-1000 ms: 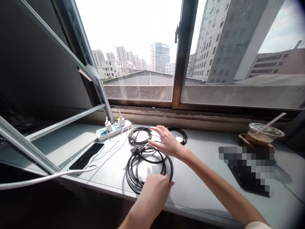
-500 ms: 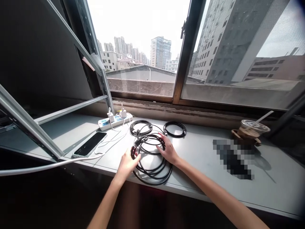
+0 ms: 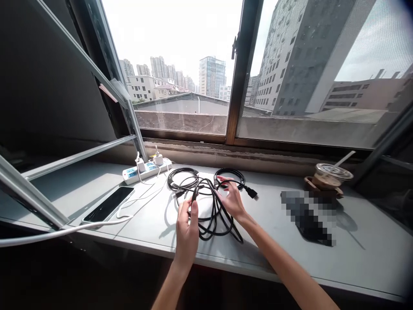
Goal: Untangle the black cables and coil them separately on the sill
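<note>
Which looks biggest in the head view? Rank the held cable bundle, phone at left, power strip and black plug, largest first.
1. Cable bundle
2. Phone and power strip, too alike to rank
3. Black plug

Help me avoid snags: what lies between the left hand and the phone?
White cords beside the phone, then bare table up to the left hand; the head view shows this.

Power strip (image 3: 146, 174): I see two chargers (image 3: 158, 159) plugged in.
Phone (image 3: 109, 204): flat on the surface (image 3: 145, 226).
Cup (image 3: 328, 181): lidded, straw (image 3: 345, 159) tilted right.
</note>
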`<state>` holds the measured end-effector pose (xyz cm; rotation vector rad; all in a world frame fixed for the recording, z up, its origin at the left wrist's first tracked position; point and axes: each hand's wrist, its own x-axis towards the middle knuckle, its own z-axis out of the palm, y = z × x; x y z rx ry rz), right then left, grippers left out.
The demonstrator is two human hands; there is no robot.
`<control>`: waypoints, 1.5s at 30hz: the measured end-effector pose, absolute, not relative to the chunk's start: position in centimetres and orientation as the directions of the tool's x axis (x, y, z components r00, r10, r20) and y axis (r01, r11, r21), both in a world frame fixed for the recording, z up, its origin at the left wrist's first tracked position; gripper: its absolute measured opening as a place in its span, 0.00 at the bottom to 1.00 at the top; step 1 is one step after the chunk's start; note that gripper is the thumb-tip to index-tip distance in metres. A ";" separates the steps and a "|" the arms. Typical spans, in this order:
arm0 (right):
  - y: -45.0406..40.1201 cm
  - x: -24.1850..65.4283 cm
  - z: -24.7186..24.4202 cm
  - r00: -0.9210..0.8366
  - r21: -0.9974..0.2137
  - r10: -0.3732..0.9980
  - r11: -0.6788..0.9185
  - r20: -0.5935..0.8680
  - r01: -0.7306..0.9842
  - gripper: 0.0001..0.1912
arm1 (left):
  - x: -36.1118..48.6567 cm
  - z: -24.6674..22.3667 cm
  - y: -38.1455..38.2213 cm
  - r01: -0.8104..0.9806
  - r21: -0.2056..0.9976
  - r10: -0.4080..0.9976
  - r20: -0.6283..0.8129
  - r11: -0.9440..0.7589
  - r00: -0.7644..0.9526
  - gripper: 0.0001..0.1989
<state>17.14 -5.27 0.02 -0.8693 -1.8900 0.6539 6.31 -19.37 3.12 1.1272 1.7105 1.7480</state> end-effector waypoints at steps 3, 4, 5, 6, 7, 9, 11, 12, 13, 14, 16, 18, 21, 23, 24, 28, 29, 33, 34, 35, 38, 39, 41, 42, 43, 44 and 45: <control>-5.4 17.8 0.6 -0.391 -0.730 0.781 0.610 0.487 0.309 0.21 | 5.3 2.6 -19.2 0.164 0.983 0.763 0.169 -0.083 -0.624 0.29; -5.6 17.8 0.5 -0.421 -0.730 0.777 0.608 0.468 0.312 0.21 | 5.0 2.5 -19.2 0.158 0.985 0.753 0.158 -0.073 -0.639 0.30; -5.9 17.7 0.3 -0.453 -0.723 0.770 0.611 0.449 0.322 0.22 | 4.7 2.4 -19.2 0.162 0.985 0.739 0.157 -0.066 -0.655 0.31; -6.3 17.5 0.0 -0.486 -0.703 0.757 0.625 0.437 0.341 0.23 | 4.4 2.1 -19.3 0.170 0.983 0.726 0.161 -0.061 -0.669 0.32; -6.7 17.2 -0.3 -0.524 -0.664 0.733 0.654 0.434 0.364 0.25 | 4.0 1.8 -19.4 0.167 0.984 0.716 0.157 -0.058 -0.680 0.32; -7.5 16.6 -0.6 -0.615 -0.539 0.646 0.748 0.452 0.389 0.26 | 3.1 1.0 -19.7 0.121 0.992 0.699 0.106 -0.028 -0.707 0.33; -8.0 16.3 -0.6 -0.685 -0.428 0.542 0.831 0.487 0.354 0.23 | 1.9 0.1 -20.2 0.050 0.998 0.689 0.017 0.028 -0.724 0.36; -8.2 16.2 -0.5 -0.696 -0.415 0.511 0.851 0.505 0.324 0.21 | 1.4 -0.3 -20.4 0.022 0.999 0.695 -0.018 0.049 -0.719 0.37; -8.2 16.2 -0.3 -0.692 -0.426 0.504 0.853 0.517 0.303 0.20 | 1.0 -0.6 -20.7 0.017 0.998 0.708 -0.033 0.063 -0.705 0.38; -8.1 16.3 -0.2 -0.672 -0.455 0.523 0.839 0.523 0.299 0.19 | 0.7 -0.8 -21.0 0.041 0.997 0.725 -0.022 0.069 -0.689 0.37; -7.6 16.5 0.1 -0.599 -0.534 0.611 0.778 0.518 0.332 0.22 | 0.7 -0.9 -21.6 0.177 0.982 0.756 0.073 0.057 -0.650 0.33; -6.9 16.9 0.2 -0.511 -0.618 0.704 0.697 0.493 0.364 0.26 | 1.3 -0.6 -22.0 0.398 0.917 0.753 0.233 0.042 -0.615 0.26; -6.3 17.5 0.4 -0.447 -0.754 0.778 0.591 0.441 0.286 0.32 | 3.1 0.1 -22.3 0.644 0.765 0.688 0.451 0.031 -0.569 0.18; -6.3 17.7 0.7 -0.490 -0.853 0.789 0.498 0.372 0.155 0.35 | 4.4 0.6 -22.1 0.695 0.718 0.664 0.536 -0.035 -0.521 0.16; -6.3 17.8 0.9 -0.541 -0.897 0.776 0.433 0.324 0.084 0.35 | 5.0 0.8 -22.0 0.692 0.715 0.675 0.559 -0.099 -0.482 0.16; -6.4 18.3 1.6 -0.731 -0.972 0.648 0.218 0.213 -0.090 0.38 | 6.7 1.4 -21.7 0.638 0.700 0.771 0.584 -0.320 -0.254 0.16; -6.3 18.4 1.6 -0.744 -0.972 0.632 0.208 0.217 -0.107 0.39 | 7.0 1.5 -21.6 0.628 0.694 0.791 0.580 -0.353 -0.197 0.17; -6.4 18.0 1.1 -0.637 -0.952 0.716 0.288 0.285 -0.102 0.37 | 7.7 1.8 -21.5 0.544 0.727 0.831 0.548 -0.419 -0.094 0.18; -6.5 17.7 0.9 -0.590 -0.946 0.747 0.309 0.305 -0.098 0.37 | 7.9 1.8 -21.5 0.519 0.747 0.834 0.541 -0.416 -0.110 0.18; -6.7 17.4 0.7 -0.552 -0.942 0.770 0.322 0.320 -0.097 0.36 | 8.0 1.9 -21.5 0.500 0.764 0.838 0.530 -0.407 -0.128 0.18; -6.8 16.7 0.3 -0.487 -0.938 0.805 0.332 0.338 -0.103 0.32 | 8.2 1.9 -21.7 0.478 0.796 0.854 0.495 -0.372 -0.160 0.17; -6.8 16.6 0.2 -0.468 -0.936 0.814 0.335 0.344 -0.105 0.32 | 8.2 1.9 -21.9 0.478 0.803 0.863 0.478 -0.356 -0.161 0.17; -6.6 16.6 -0.1 -0.431 -0.936 0.833 0.335 0.348 -0.110 0.32 | 8.0 1.8 -22.4 0.484 0.812 0.884 0.444 -0.327 -0.147 0.18; -6.4 16.7 -0.2 -0.414 -0.937 0.842 0.331 0.347 -0.111 0.32 | 7.8 1.8 -22.6 0.488 0.811 0.890 0.434 -0.321 -0.136 0.18; -6.3 16.7 -0.3 -0.399 -0.939 0.851 0.325 0.342 -0.112 0.31 | 7.5 1.7 -22.8 0.492 0.809 0.893 0.432 -0.321 -0.127 0.18; -6.1 16.9 -0.5 -0.384 -0.941 0.860 0.318 0.336 -0.114 0.30 | 7.1 1.7 -22.9 0.494 0.807 0.889 0.438 -0.326 -0.130 0.19; -6.0 17.0 -0.7 -0.369 -0.944 0.869 0.309 0.329 -0.116 0.30 | 6.7 1.6 -23.0 0.493 0.808 0.883 0.444 -0.322 -0.151 0.19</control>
